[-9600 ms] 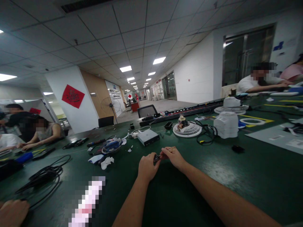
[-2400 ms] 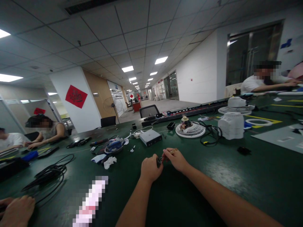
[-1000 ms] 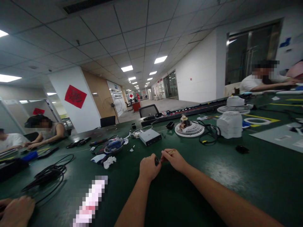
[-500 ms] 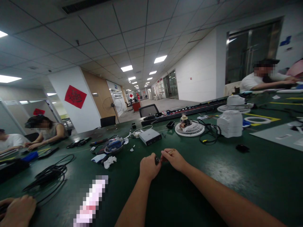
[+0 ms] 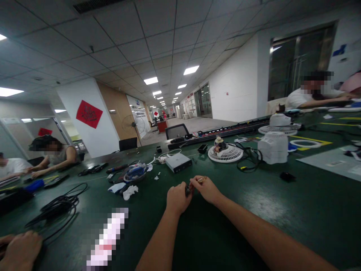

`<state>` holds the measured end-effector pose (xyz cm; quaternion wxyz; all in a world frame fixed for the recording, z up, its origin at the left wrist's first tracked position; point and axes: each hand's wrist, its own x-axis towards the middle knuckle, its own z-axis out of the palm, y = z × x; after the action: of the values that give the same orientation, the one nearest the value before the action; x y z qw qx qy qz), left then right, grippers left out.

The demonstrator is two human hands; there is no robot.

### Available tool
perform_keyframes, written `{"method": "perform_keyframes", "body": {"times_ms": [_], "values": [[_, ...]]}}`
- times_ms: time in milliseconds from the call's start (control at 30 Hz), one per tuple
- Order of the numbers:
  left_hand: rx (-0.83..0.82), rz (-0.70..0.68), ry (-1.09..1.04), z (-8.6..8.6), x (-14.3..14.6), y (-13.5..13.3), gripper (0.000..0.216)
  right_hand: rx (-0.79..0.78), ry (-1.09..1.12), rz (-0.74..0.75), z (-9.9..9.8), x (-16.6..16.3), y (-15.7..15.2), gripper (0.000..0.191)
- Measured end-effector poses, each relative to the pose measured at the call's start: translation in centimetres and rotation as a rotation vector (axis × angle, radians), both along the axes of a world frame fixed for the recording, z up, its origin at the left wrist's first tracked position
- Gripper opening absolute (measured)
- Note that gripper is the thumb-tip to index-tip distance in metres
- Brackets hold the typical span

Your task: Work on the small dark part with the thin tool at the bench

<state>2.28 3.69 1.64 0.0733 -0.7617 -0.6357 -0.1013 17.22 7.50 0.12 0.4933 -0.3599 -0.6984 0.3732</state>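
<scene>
My left hand (image 5: 177, 197) is closed around a small dark round part (image 5: 187, 189), only a bit of which shows between thumb and fingers. Against it, the fingertips of my right hand (image 5: 208, 189) are pinched together; what they grip is too small to make out. Both hands meet just above the green tabletop (image 5: 208, 237). Beyond them sits a grey box-shaped drive (image 5: 178, 163), the thing nearest to my hands.
A white fan grille with a motor (image 5: 225, 152) and a white plastic housing (image 5: 273, 147) stand at the right. Bundled black cable (image 5: 60, 205), crumpled tissue (image 5: 130, 192) and a bowl of blue bits (image 5: 135, 172) lie left. Another person's hand (image 5: 24, 246) is at lower left.
My hands stay together in nearly the same place. The dark part in my left hand appears slightly turned, and my right fingertips have shifted a little left over it.
</scene>
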Motion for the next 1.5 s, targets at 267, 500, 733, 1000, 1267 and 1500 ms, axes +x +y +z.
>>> {"method": "perform_keyframes", "body": {"times_ms": [267, 500, 733, 1000, 1267, 1500], "values": [[0.009, 0.004, -0.027, -0.1, 0.1, 0.0, 0.020, -0.021, 0.069, -0.010, 0.3, 0.1, -0.4, 0.035], [0.054, 0.008, -0.117, -0.2, -0.4, 0.1, 0.033, -0.166, 0.363, 0.089, -0.1, 0.3, 0.3, 0.040], [0.049, 0.010, -0.084, -0.3, -0.2, 0.2, 0.024, -0.071, 0.164, 0.087, -0.3, 0.2, 0.0, 0.038], [0.034, 0.047, -0.097, 0.1, -0.2, 0.1, 0.027, -0.073, 0.240, 0.072, 0.2, 0.2, -0.3, 0.036], [0.030, 0.035, -0.055, -0.1, 0.0, 0.1, 0.024, -0.012, 0.101, 0.066, 0.1, 0.3, -0.4, 0.033], [0.031, 0.031, -0.069, 0.1, -0.1, 0.1, 0.025, 0.006, 0.173, -0.038, 0.5, 0.6, -0.7, 0.032]]}}
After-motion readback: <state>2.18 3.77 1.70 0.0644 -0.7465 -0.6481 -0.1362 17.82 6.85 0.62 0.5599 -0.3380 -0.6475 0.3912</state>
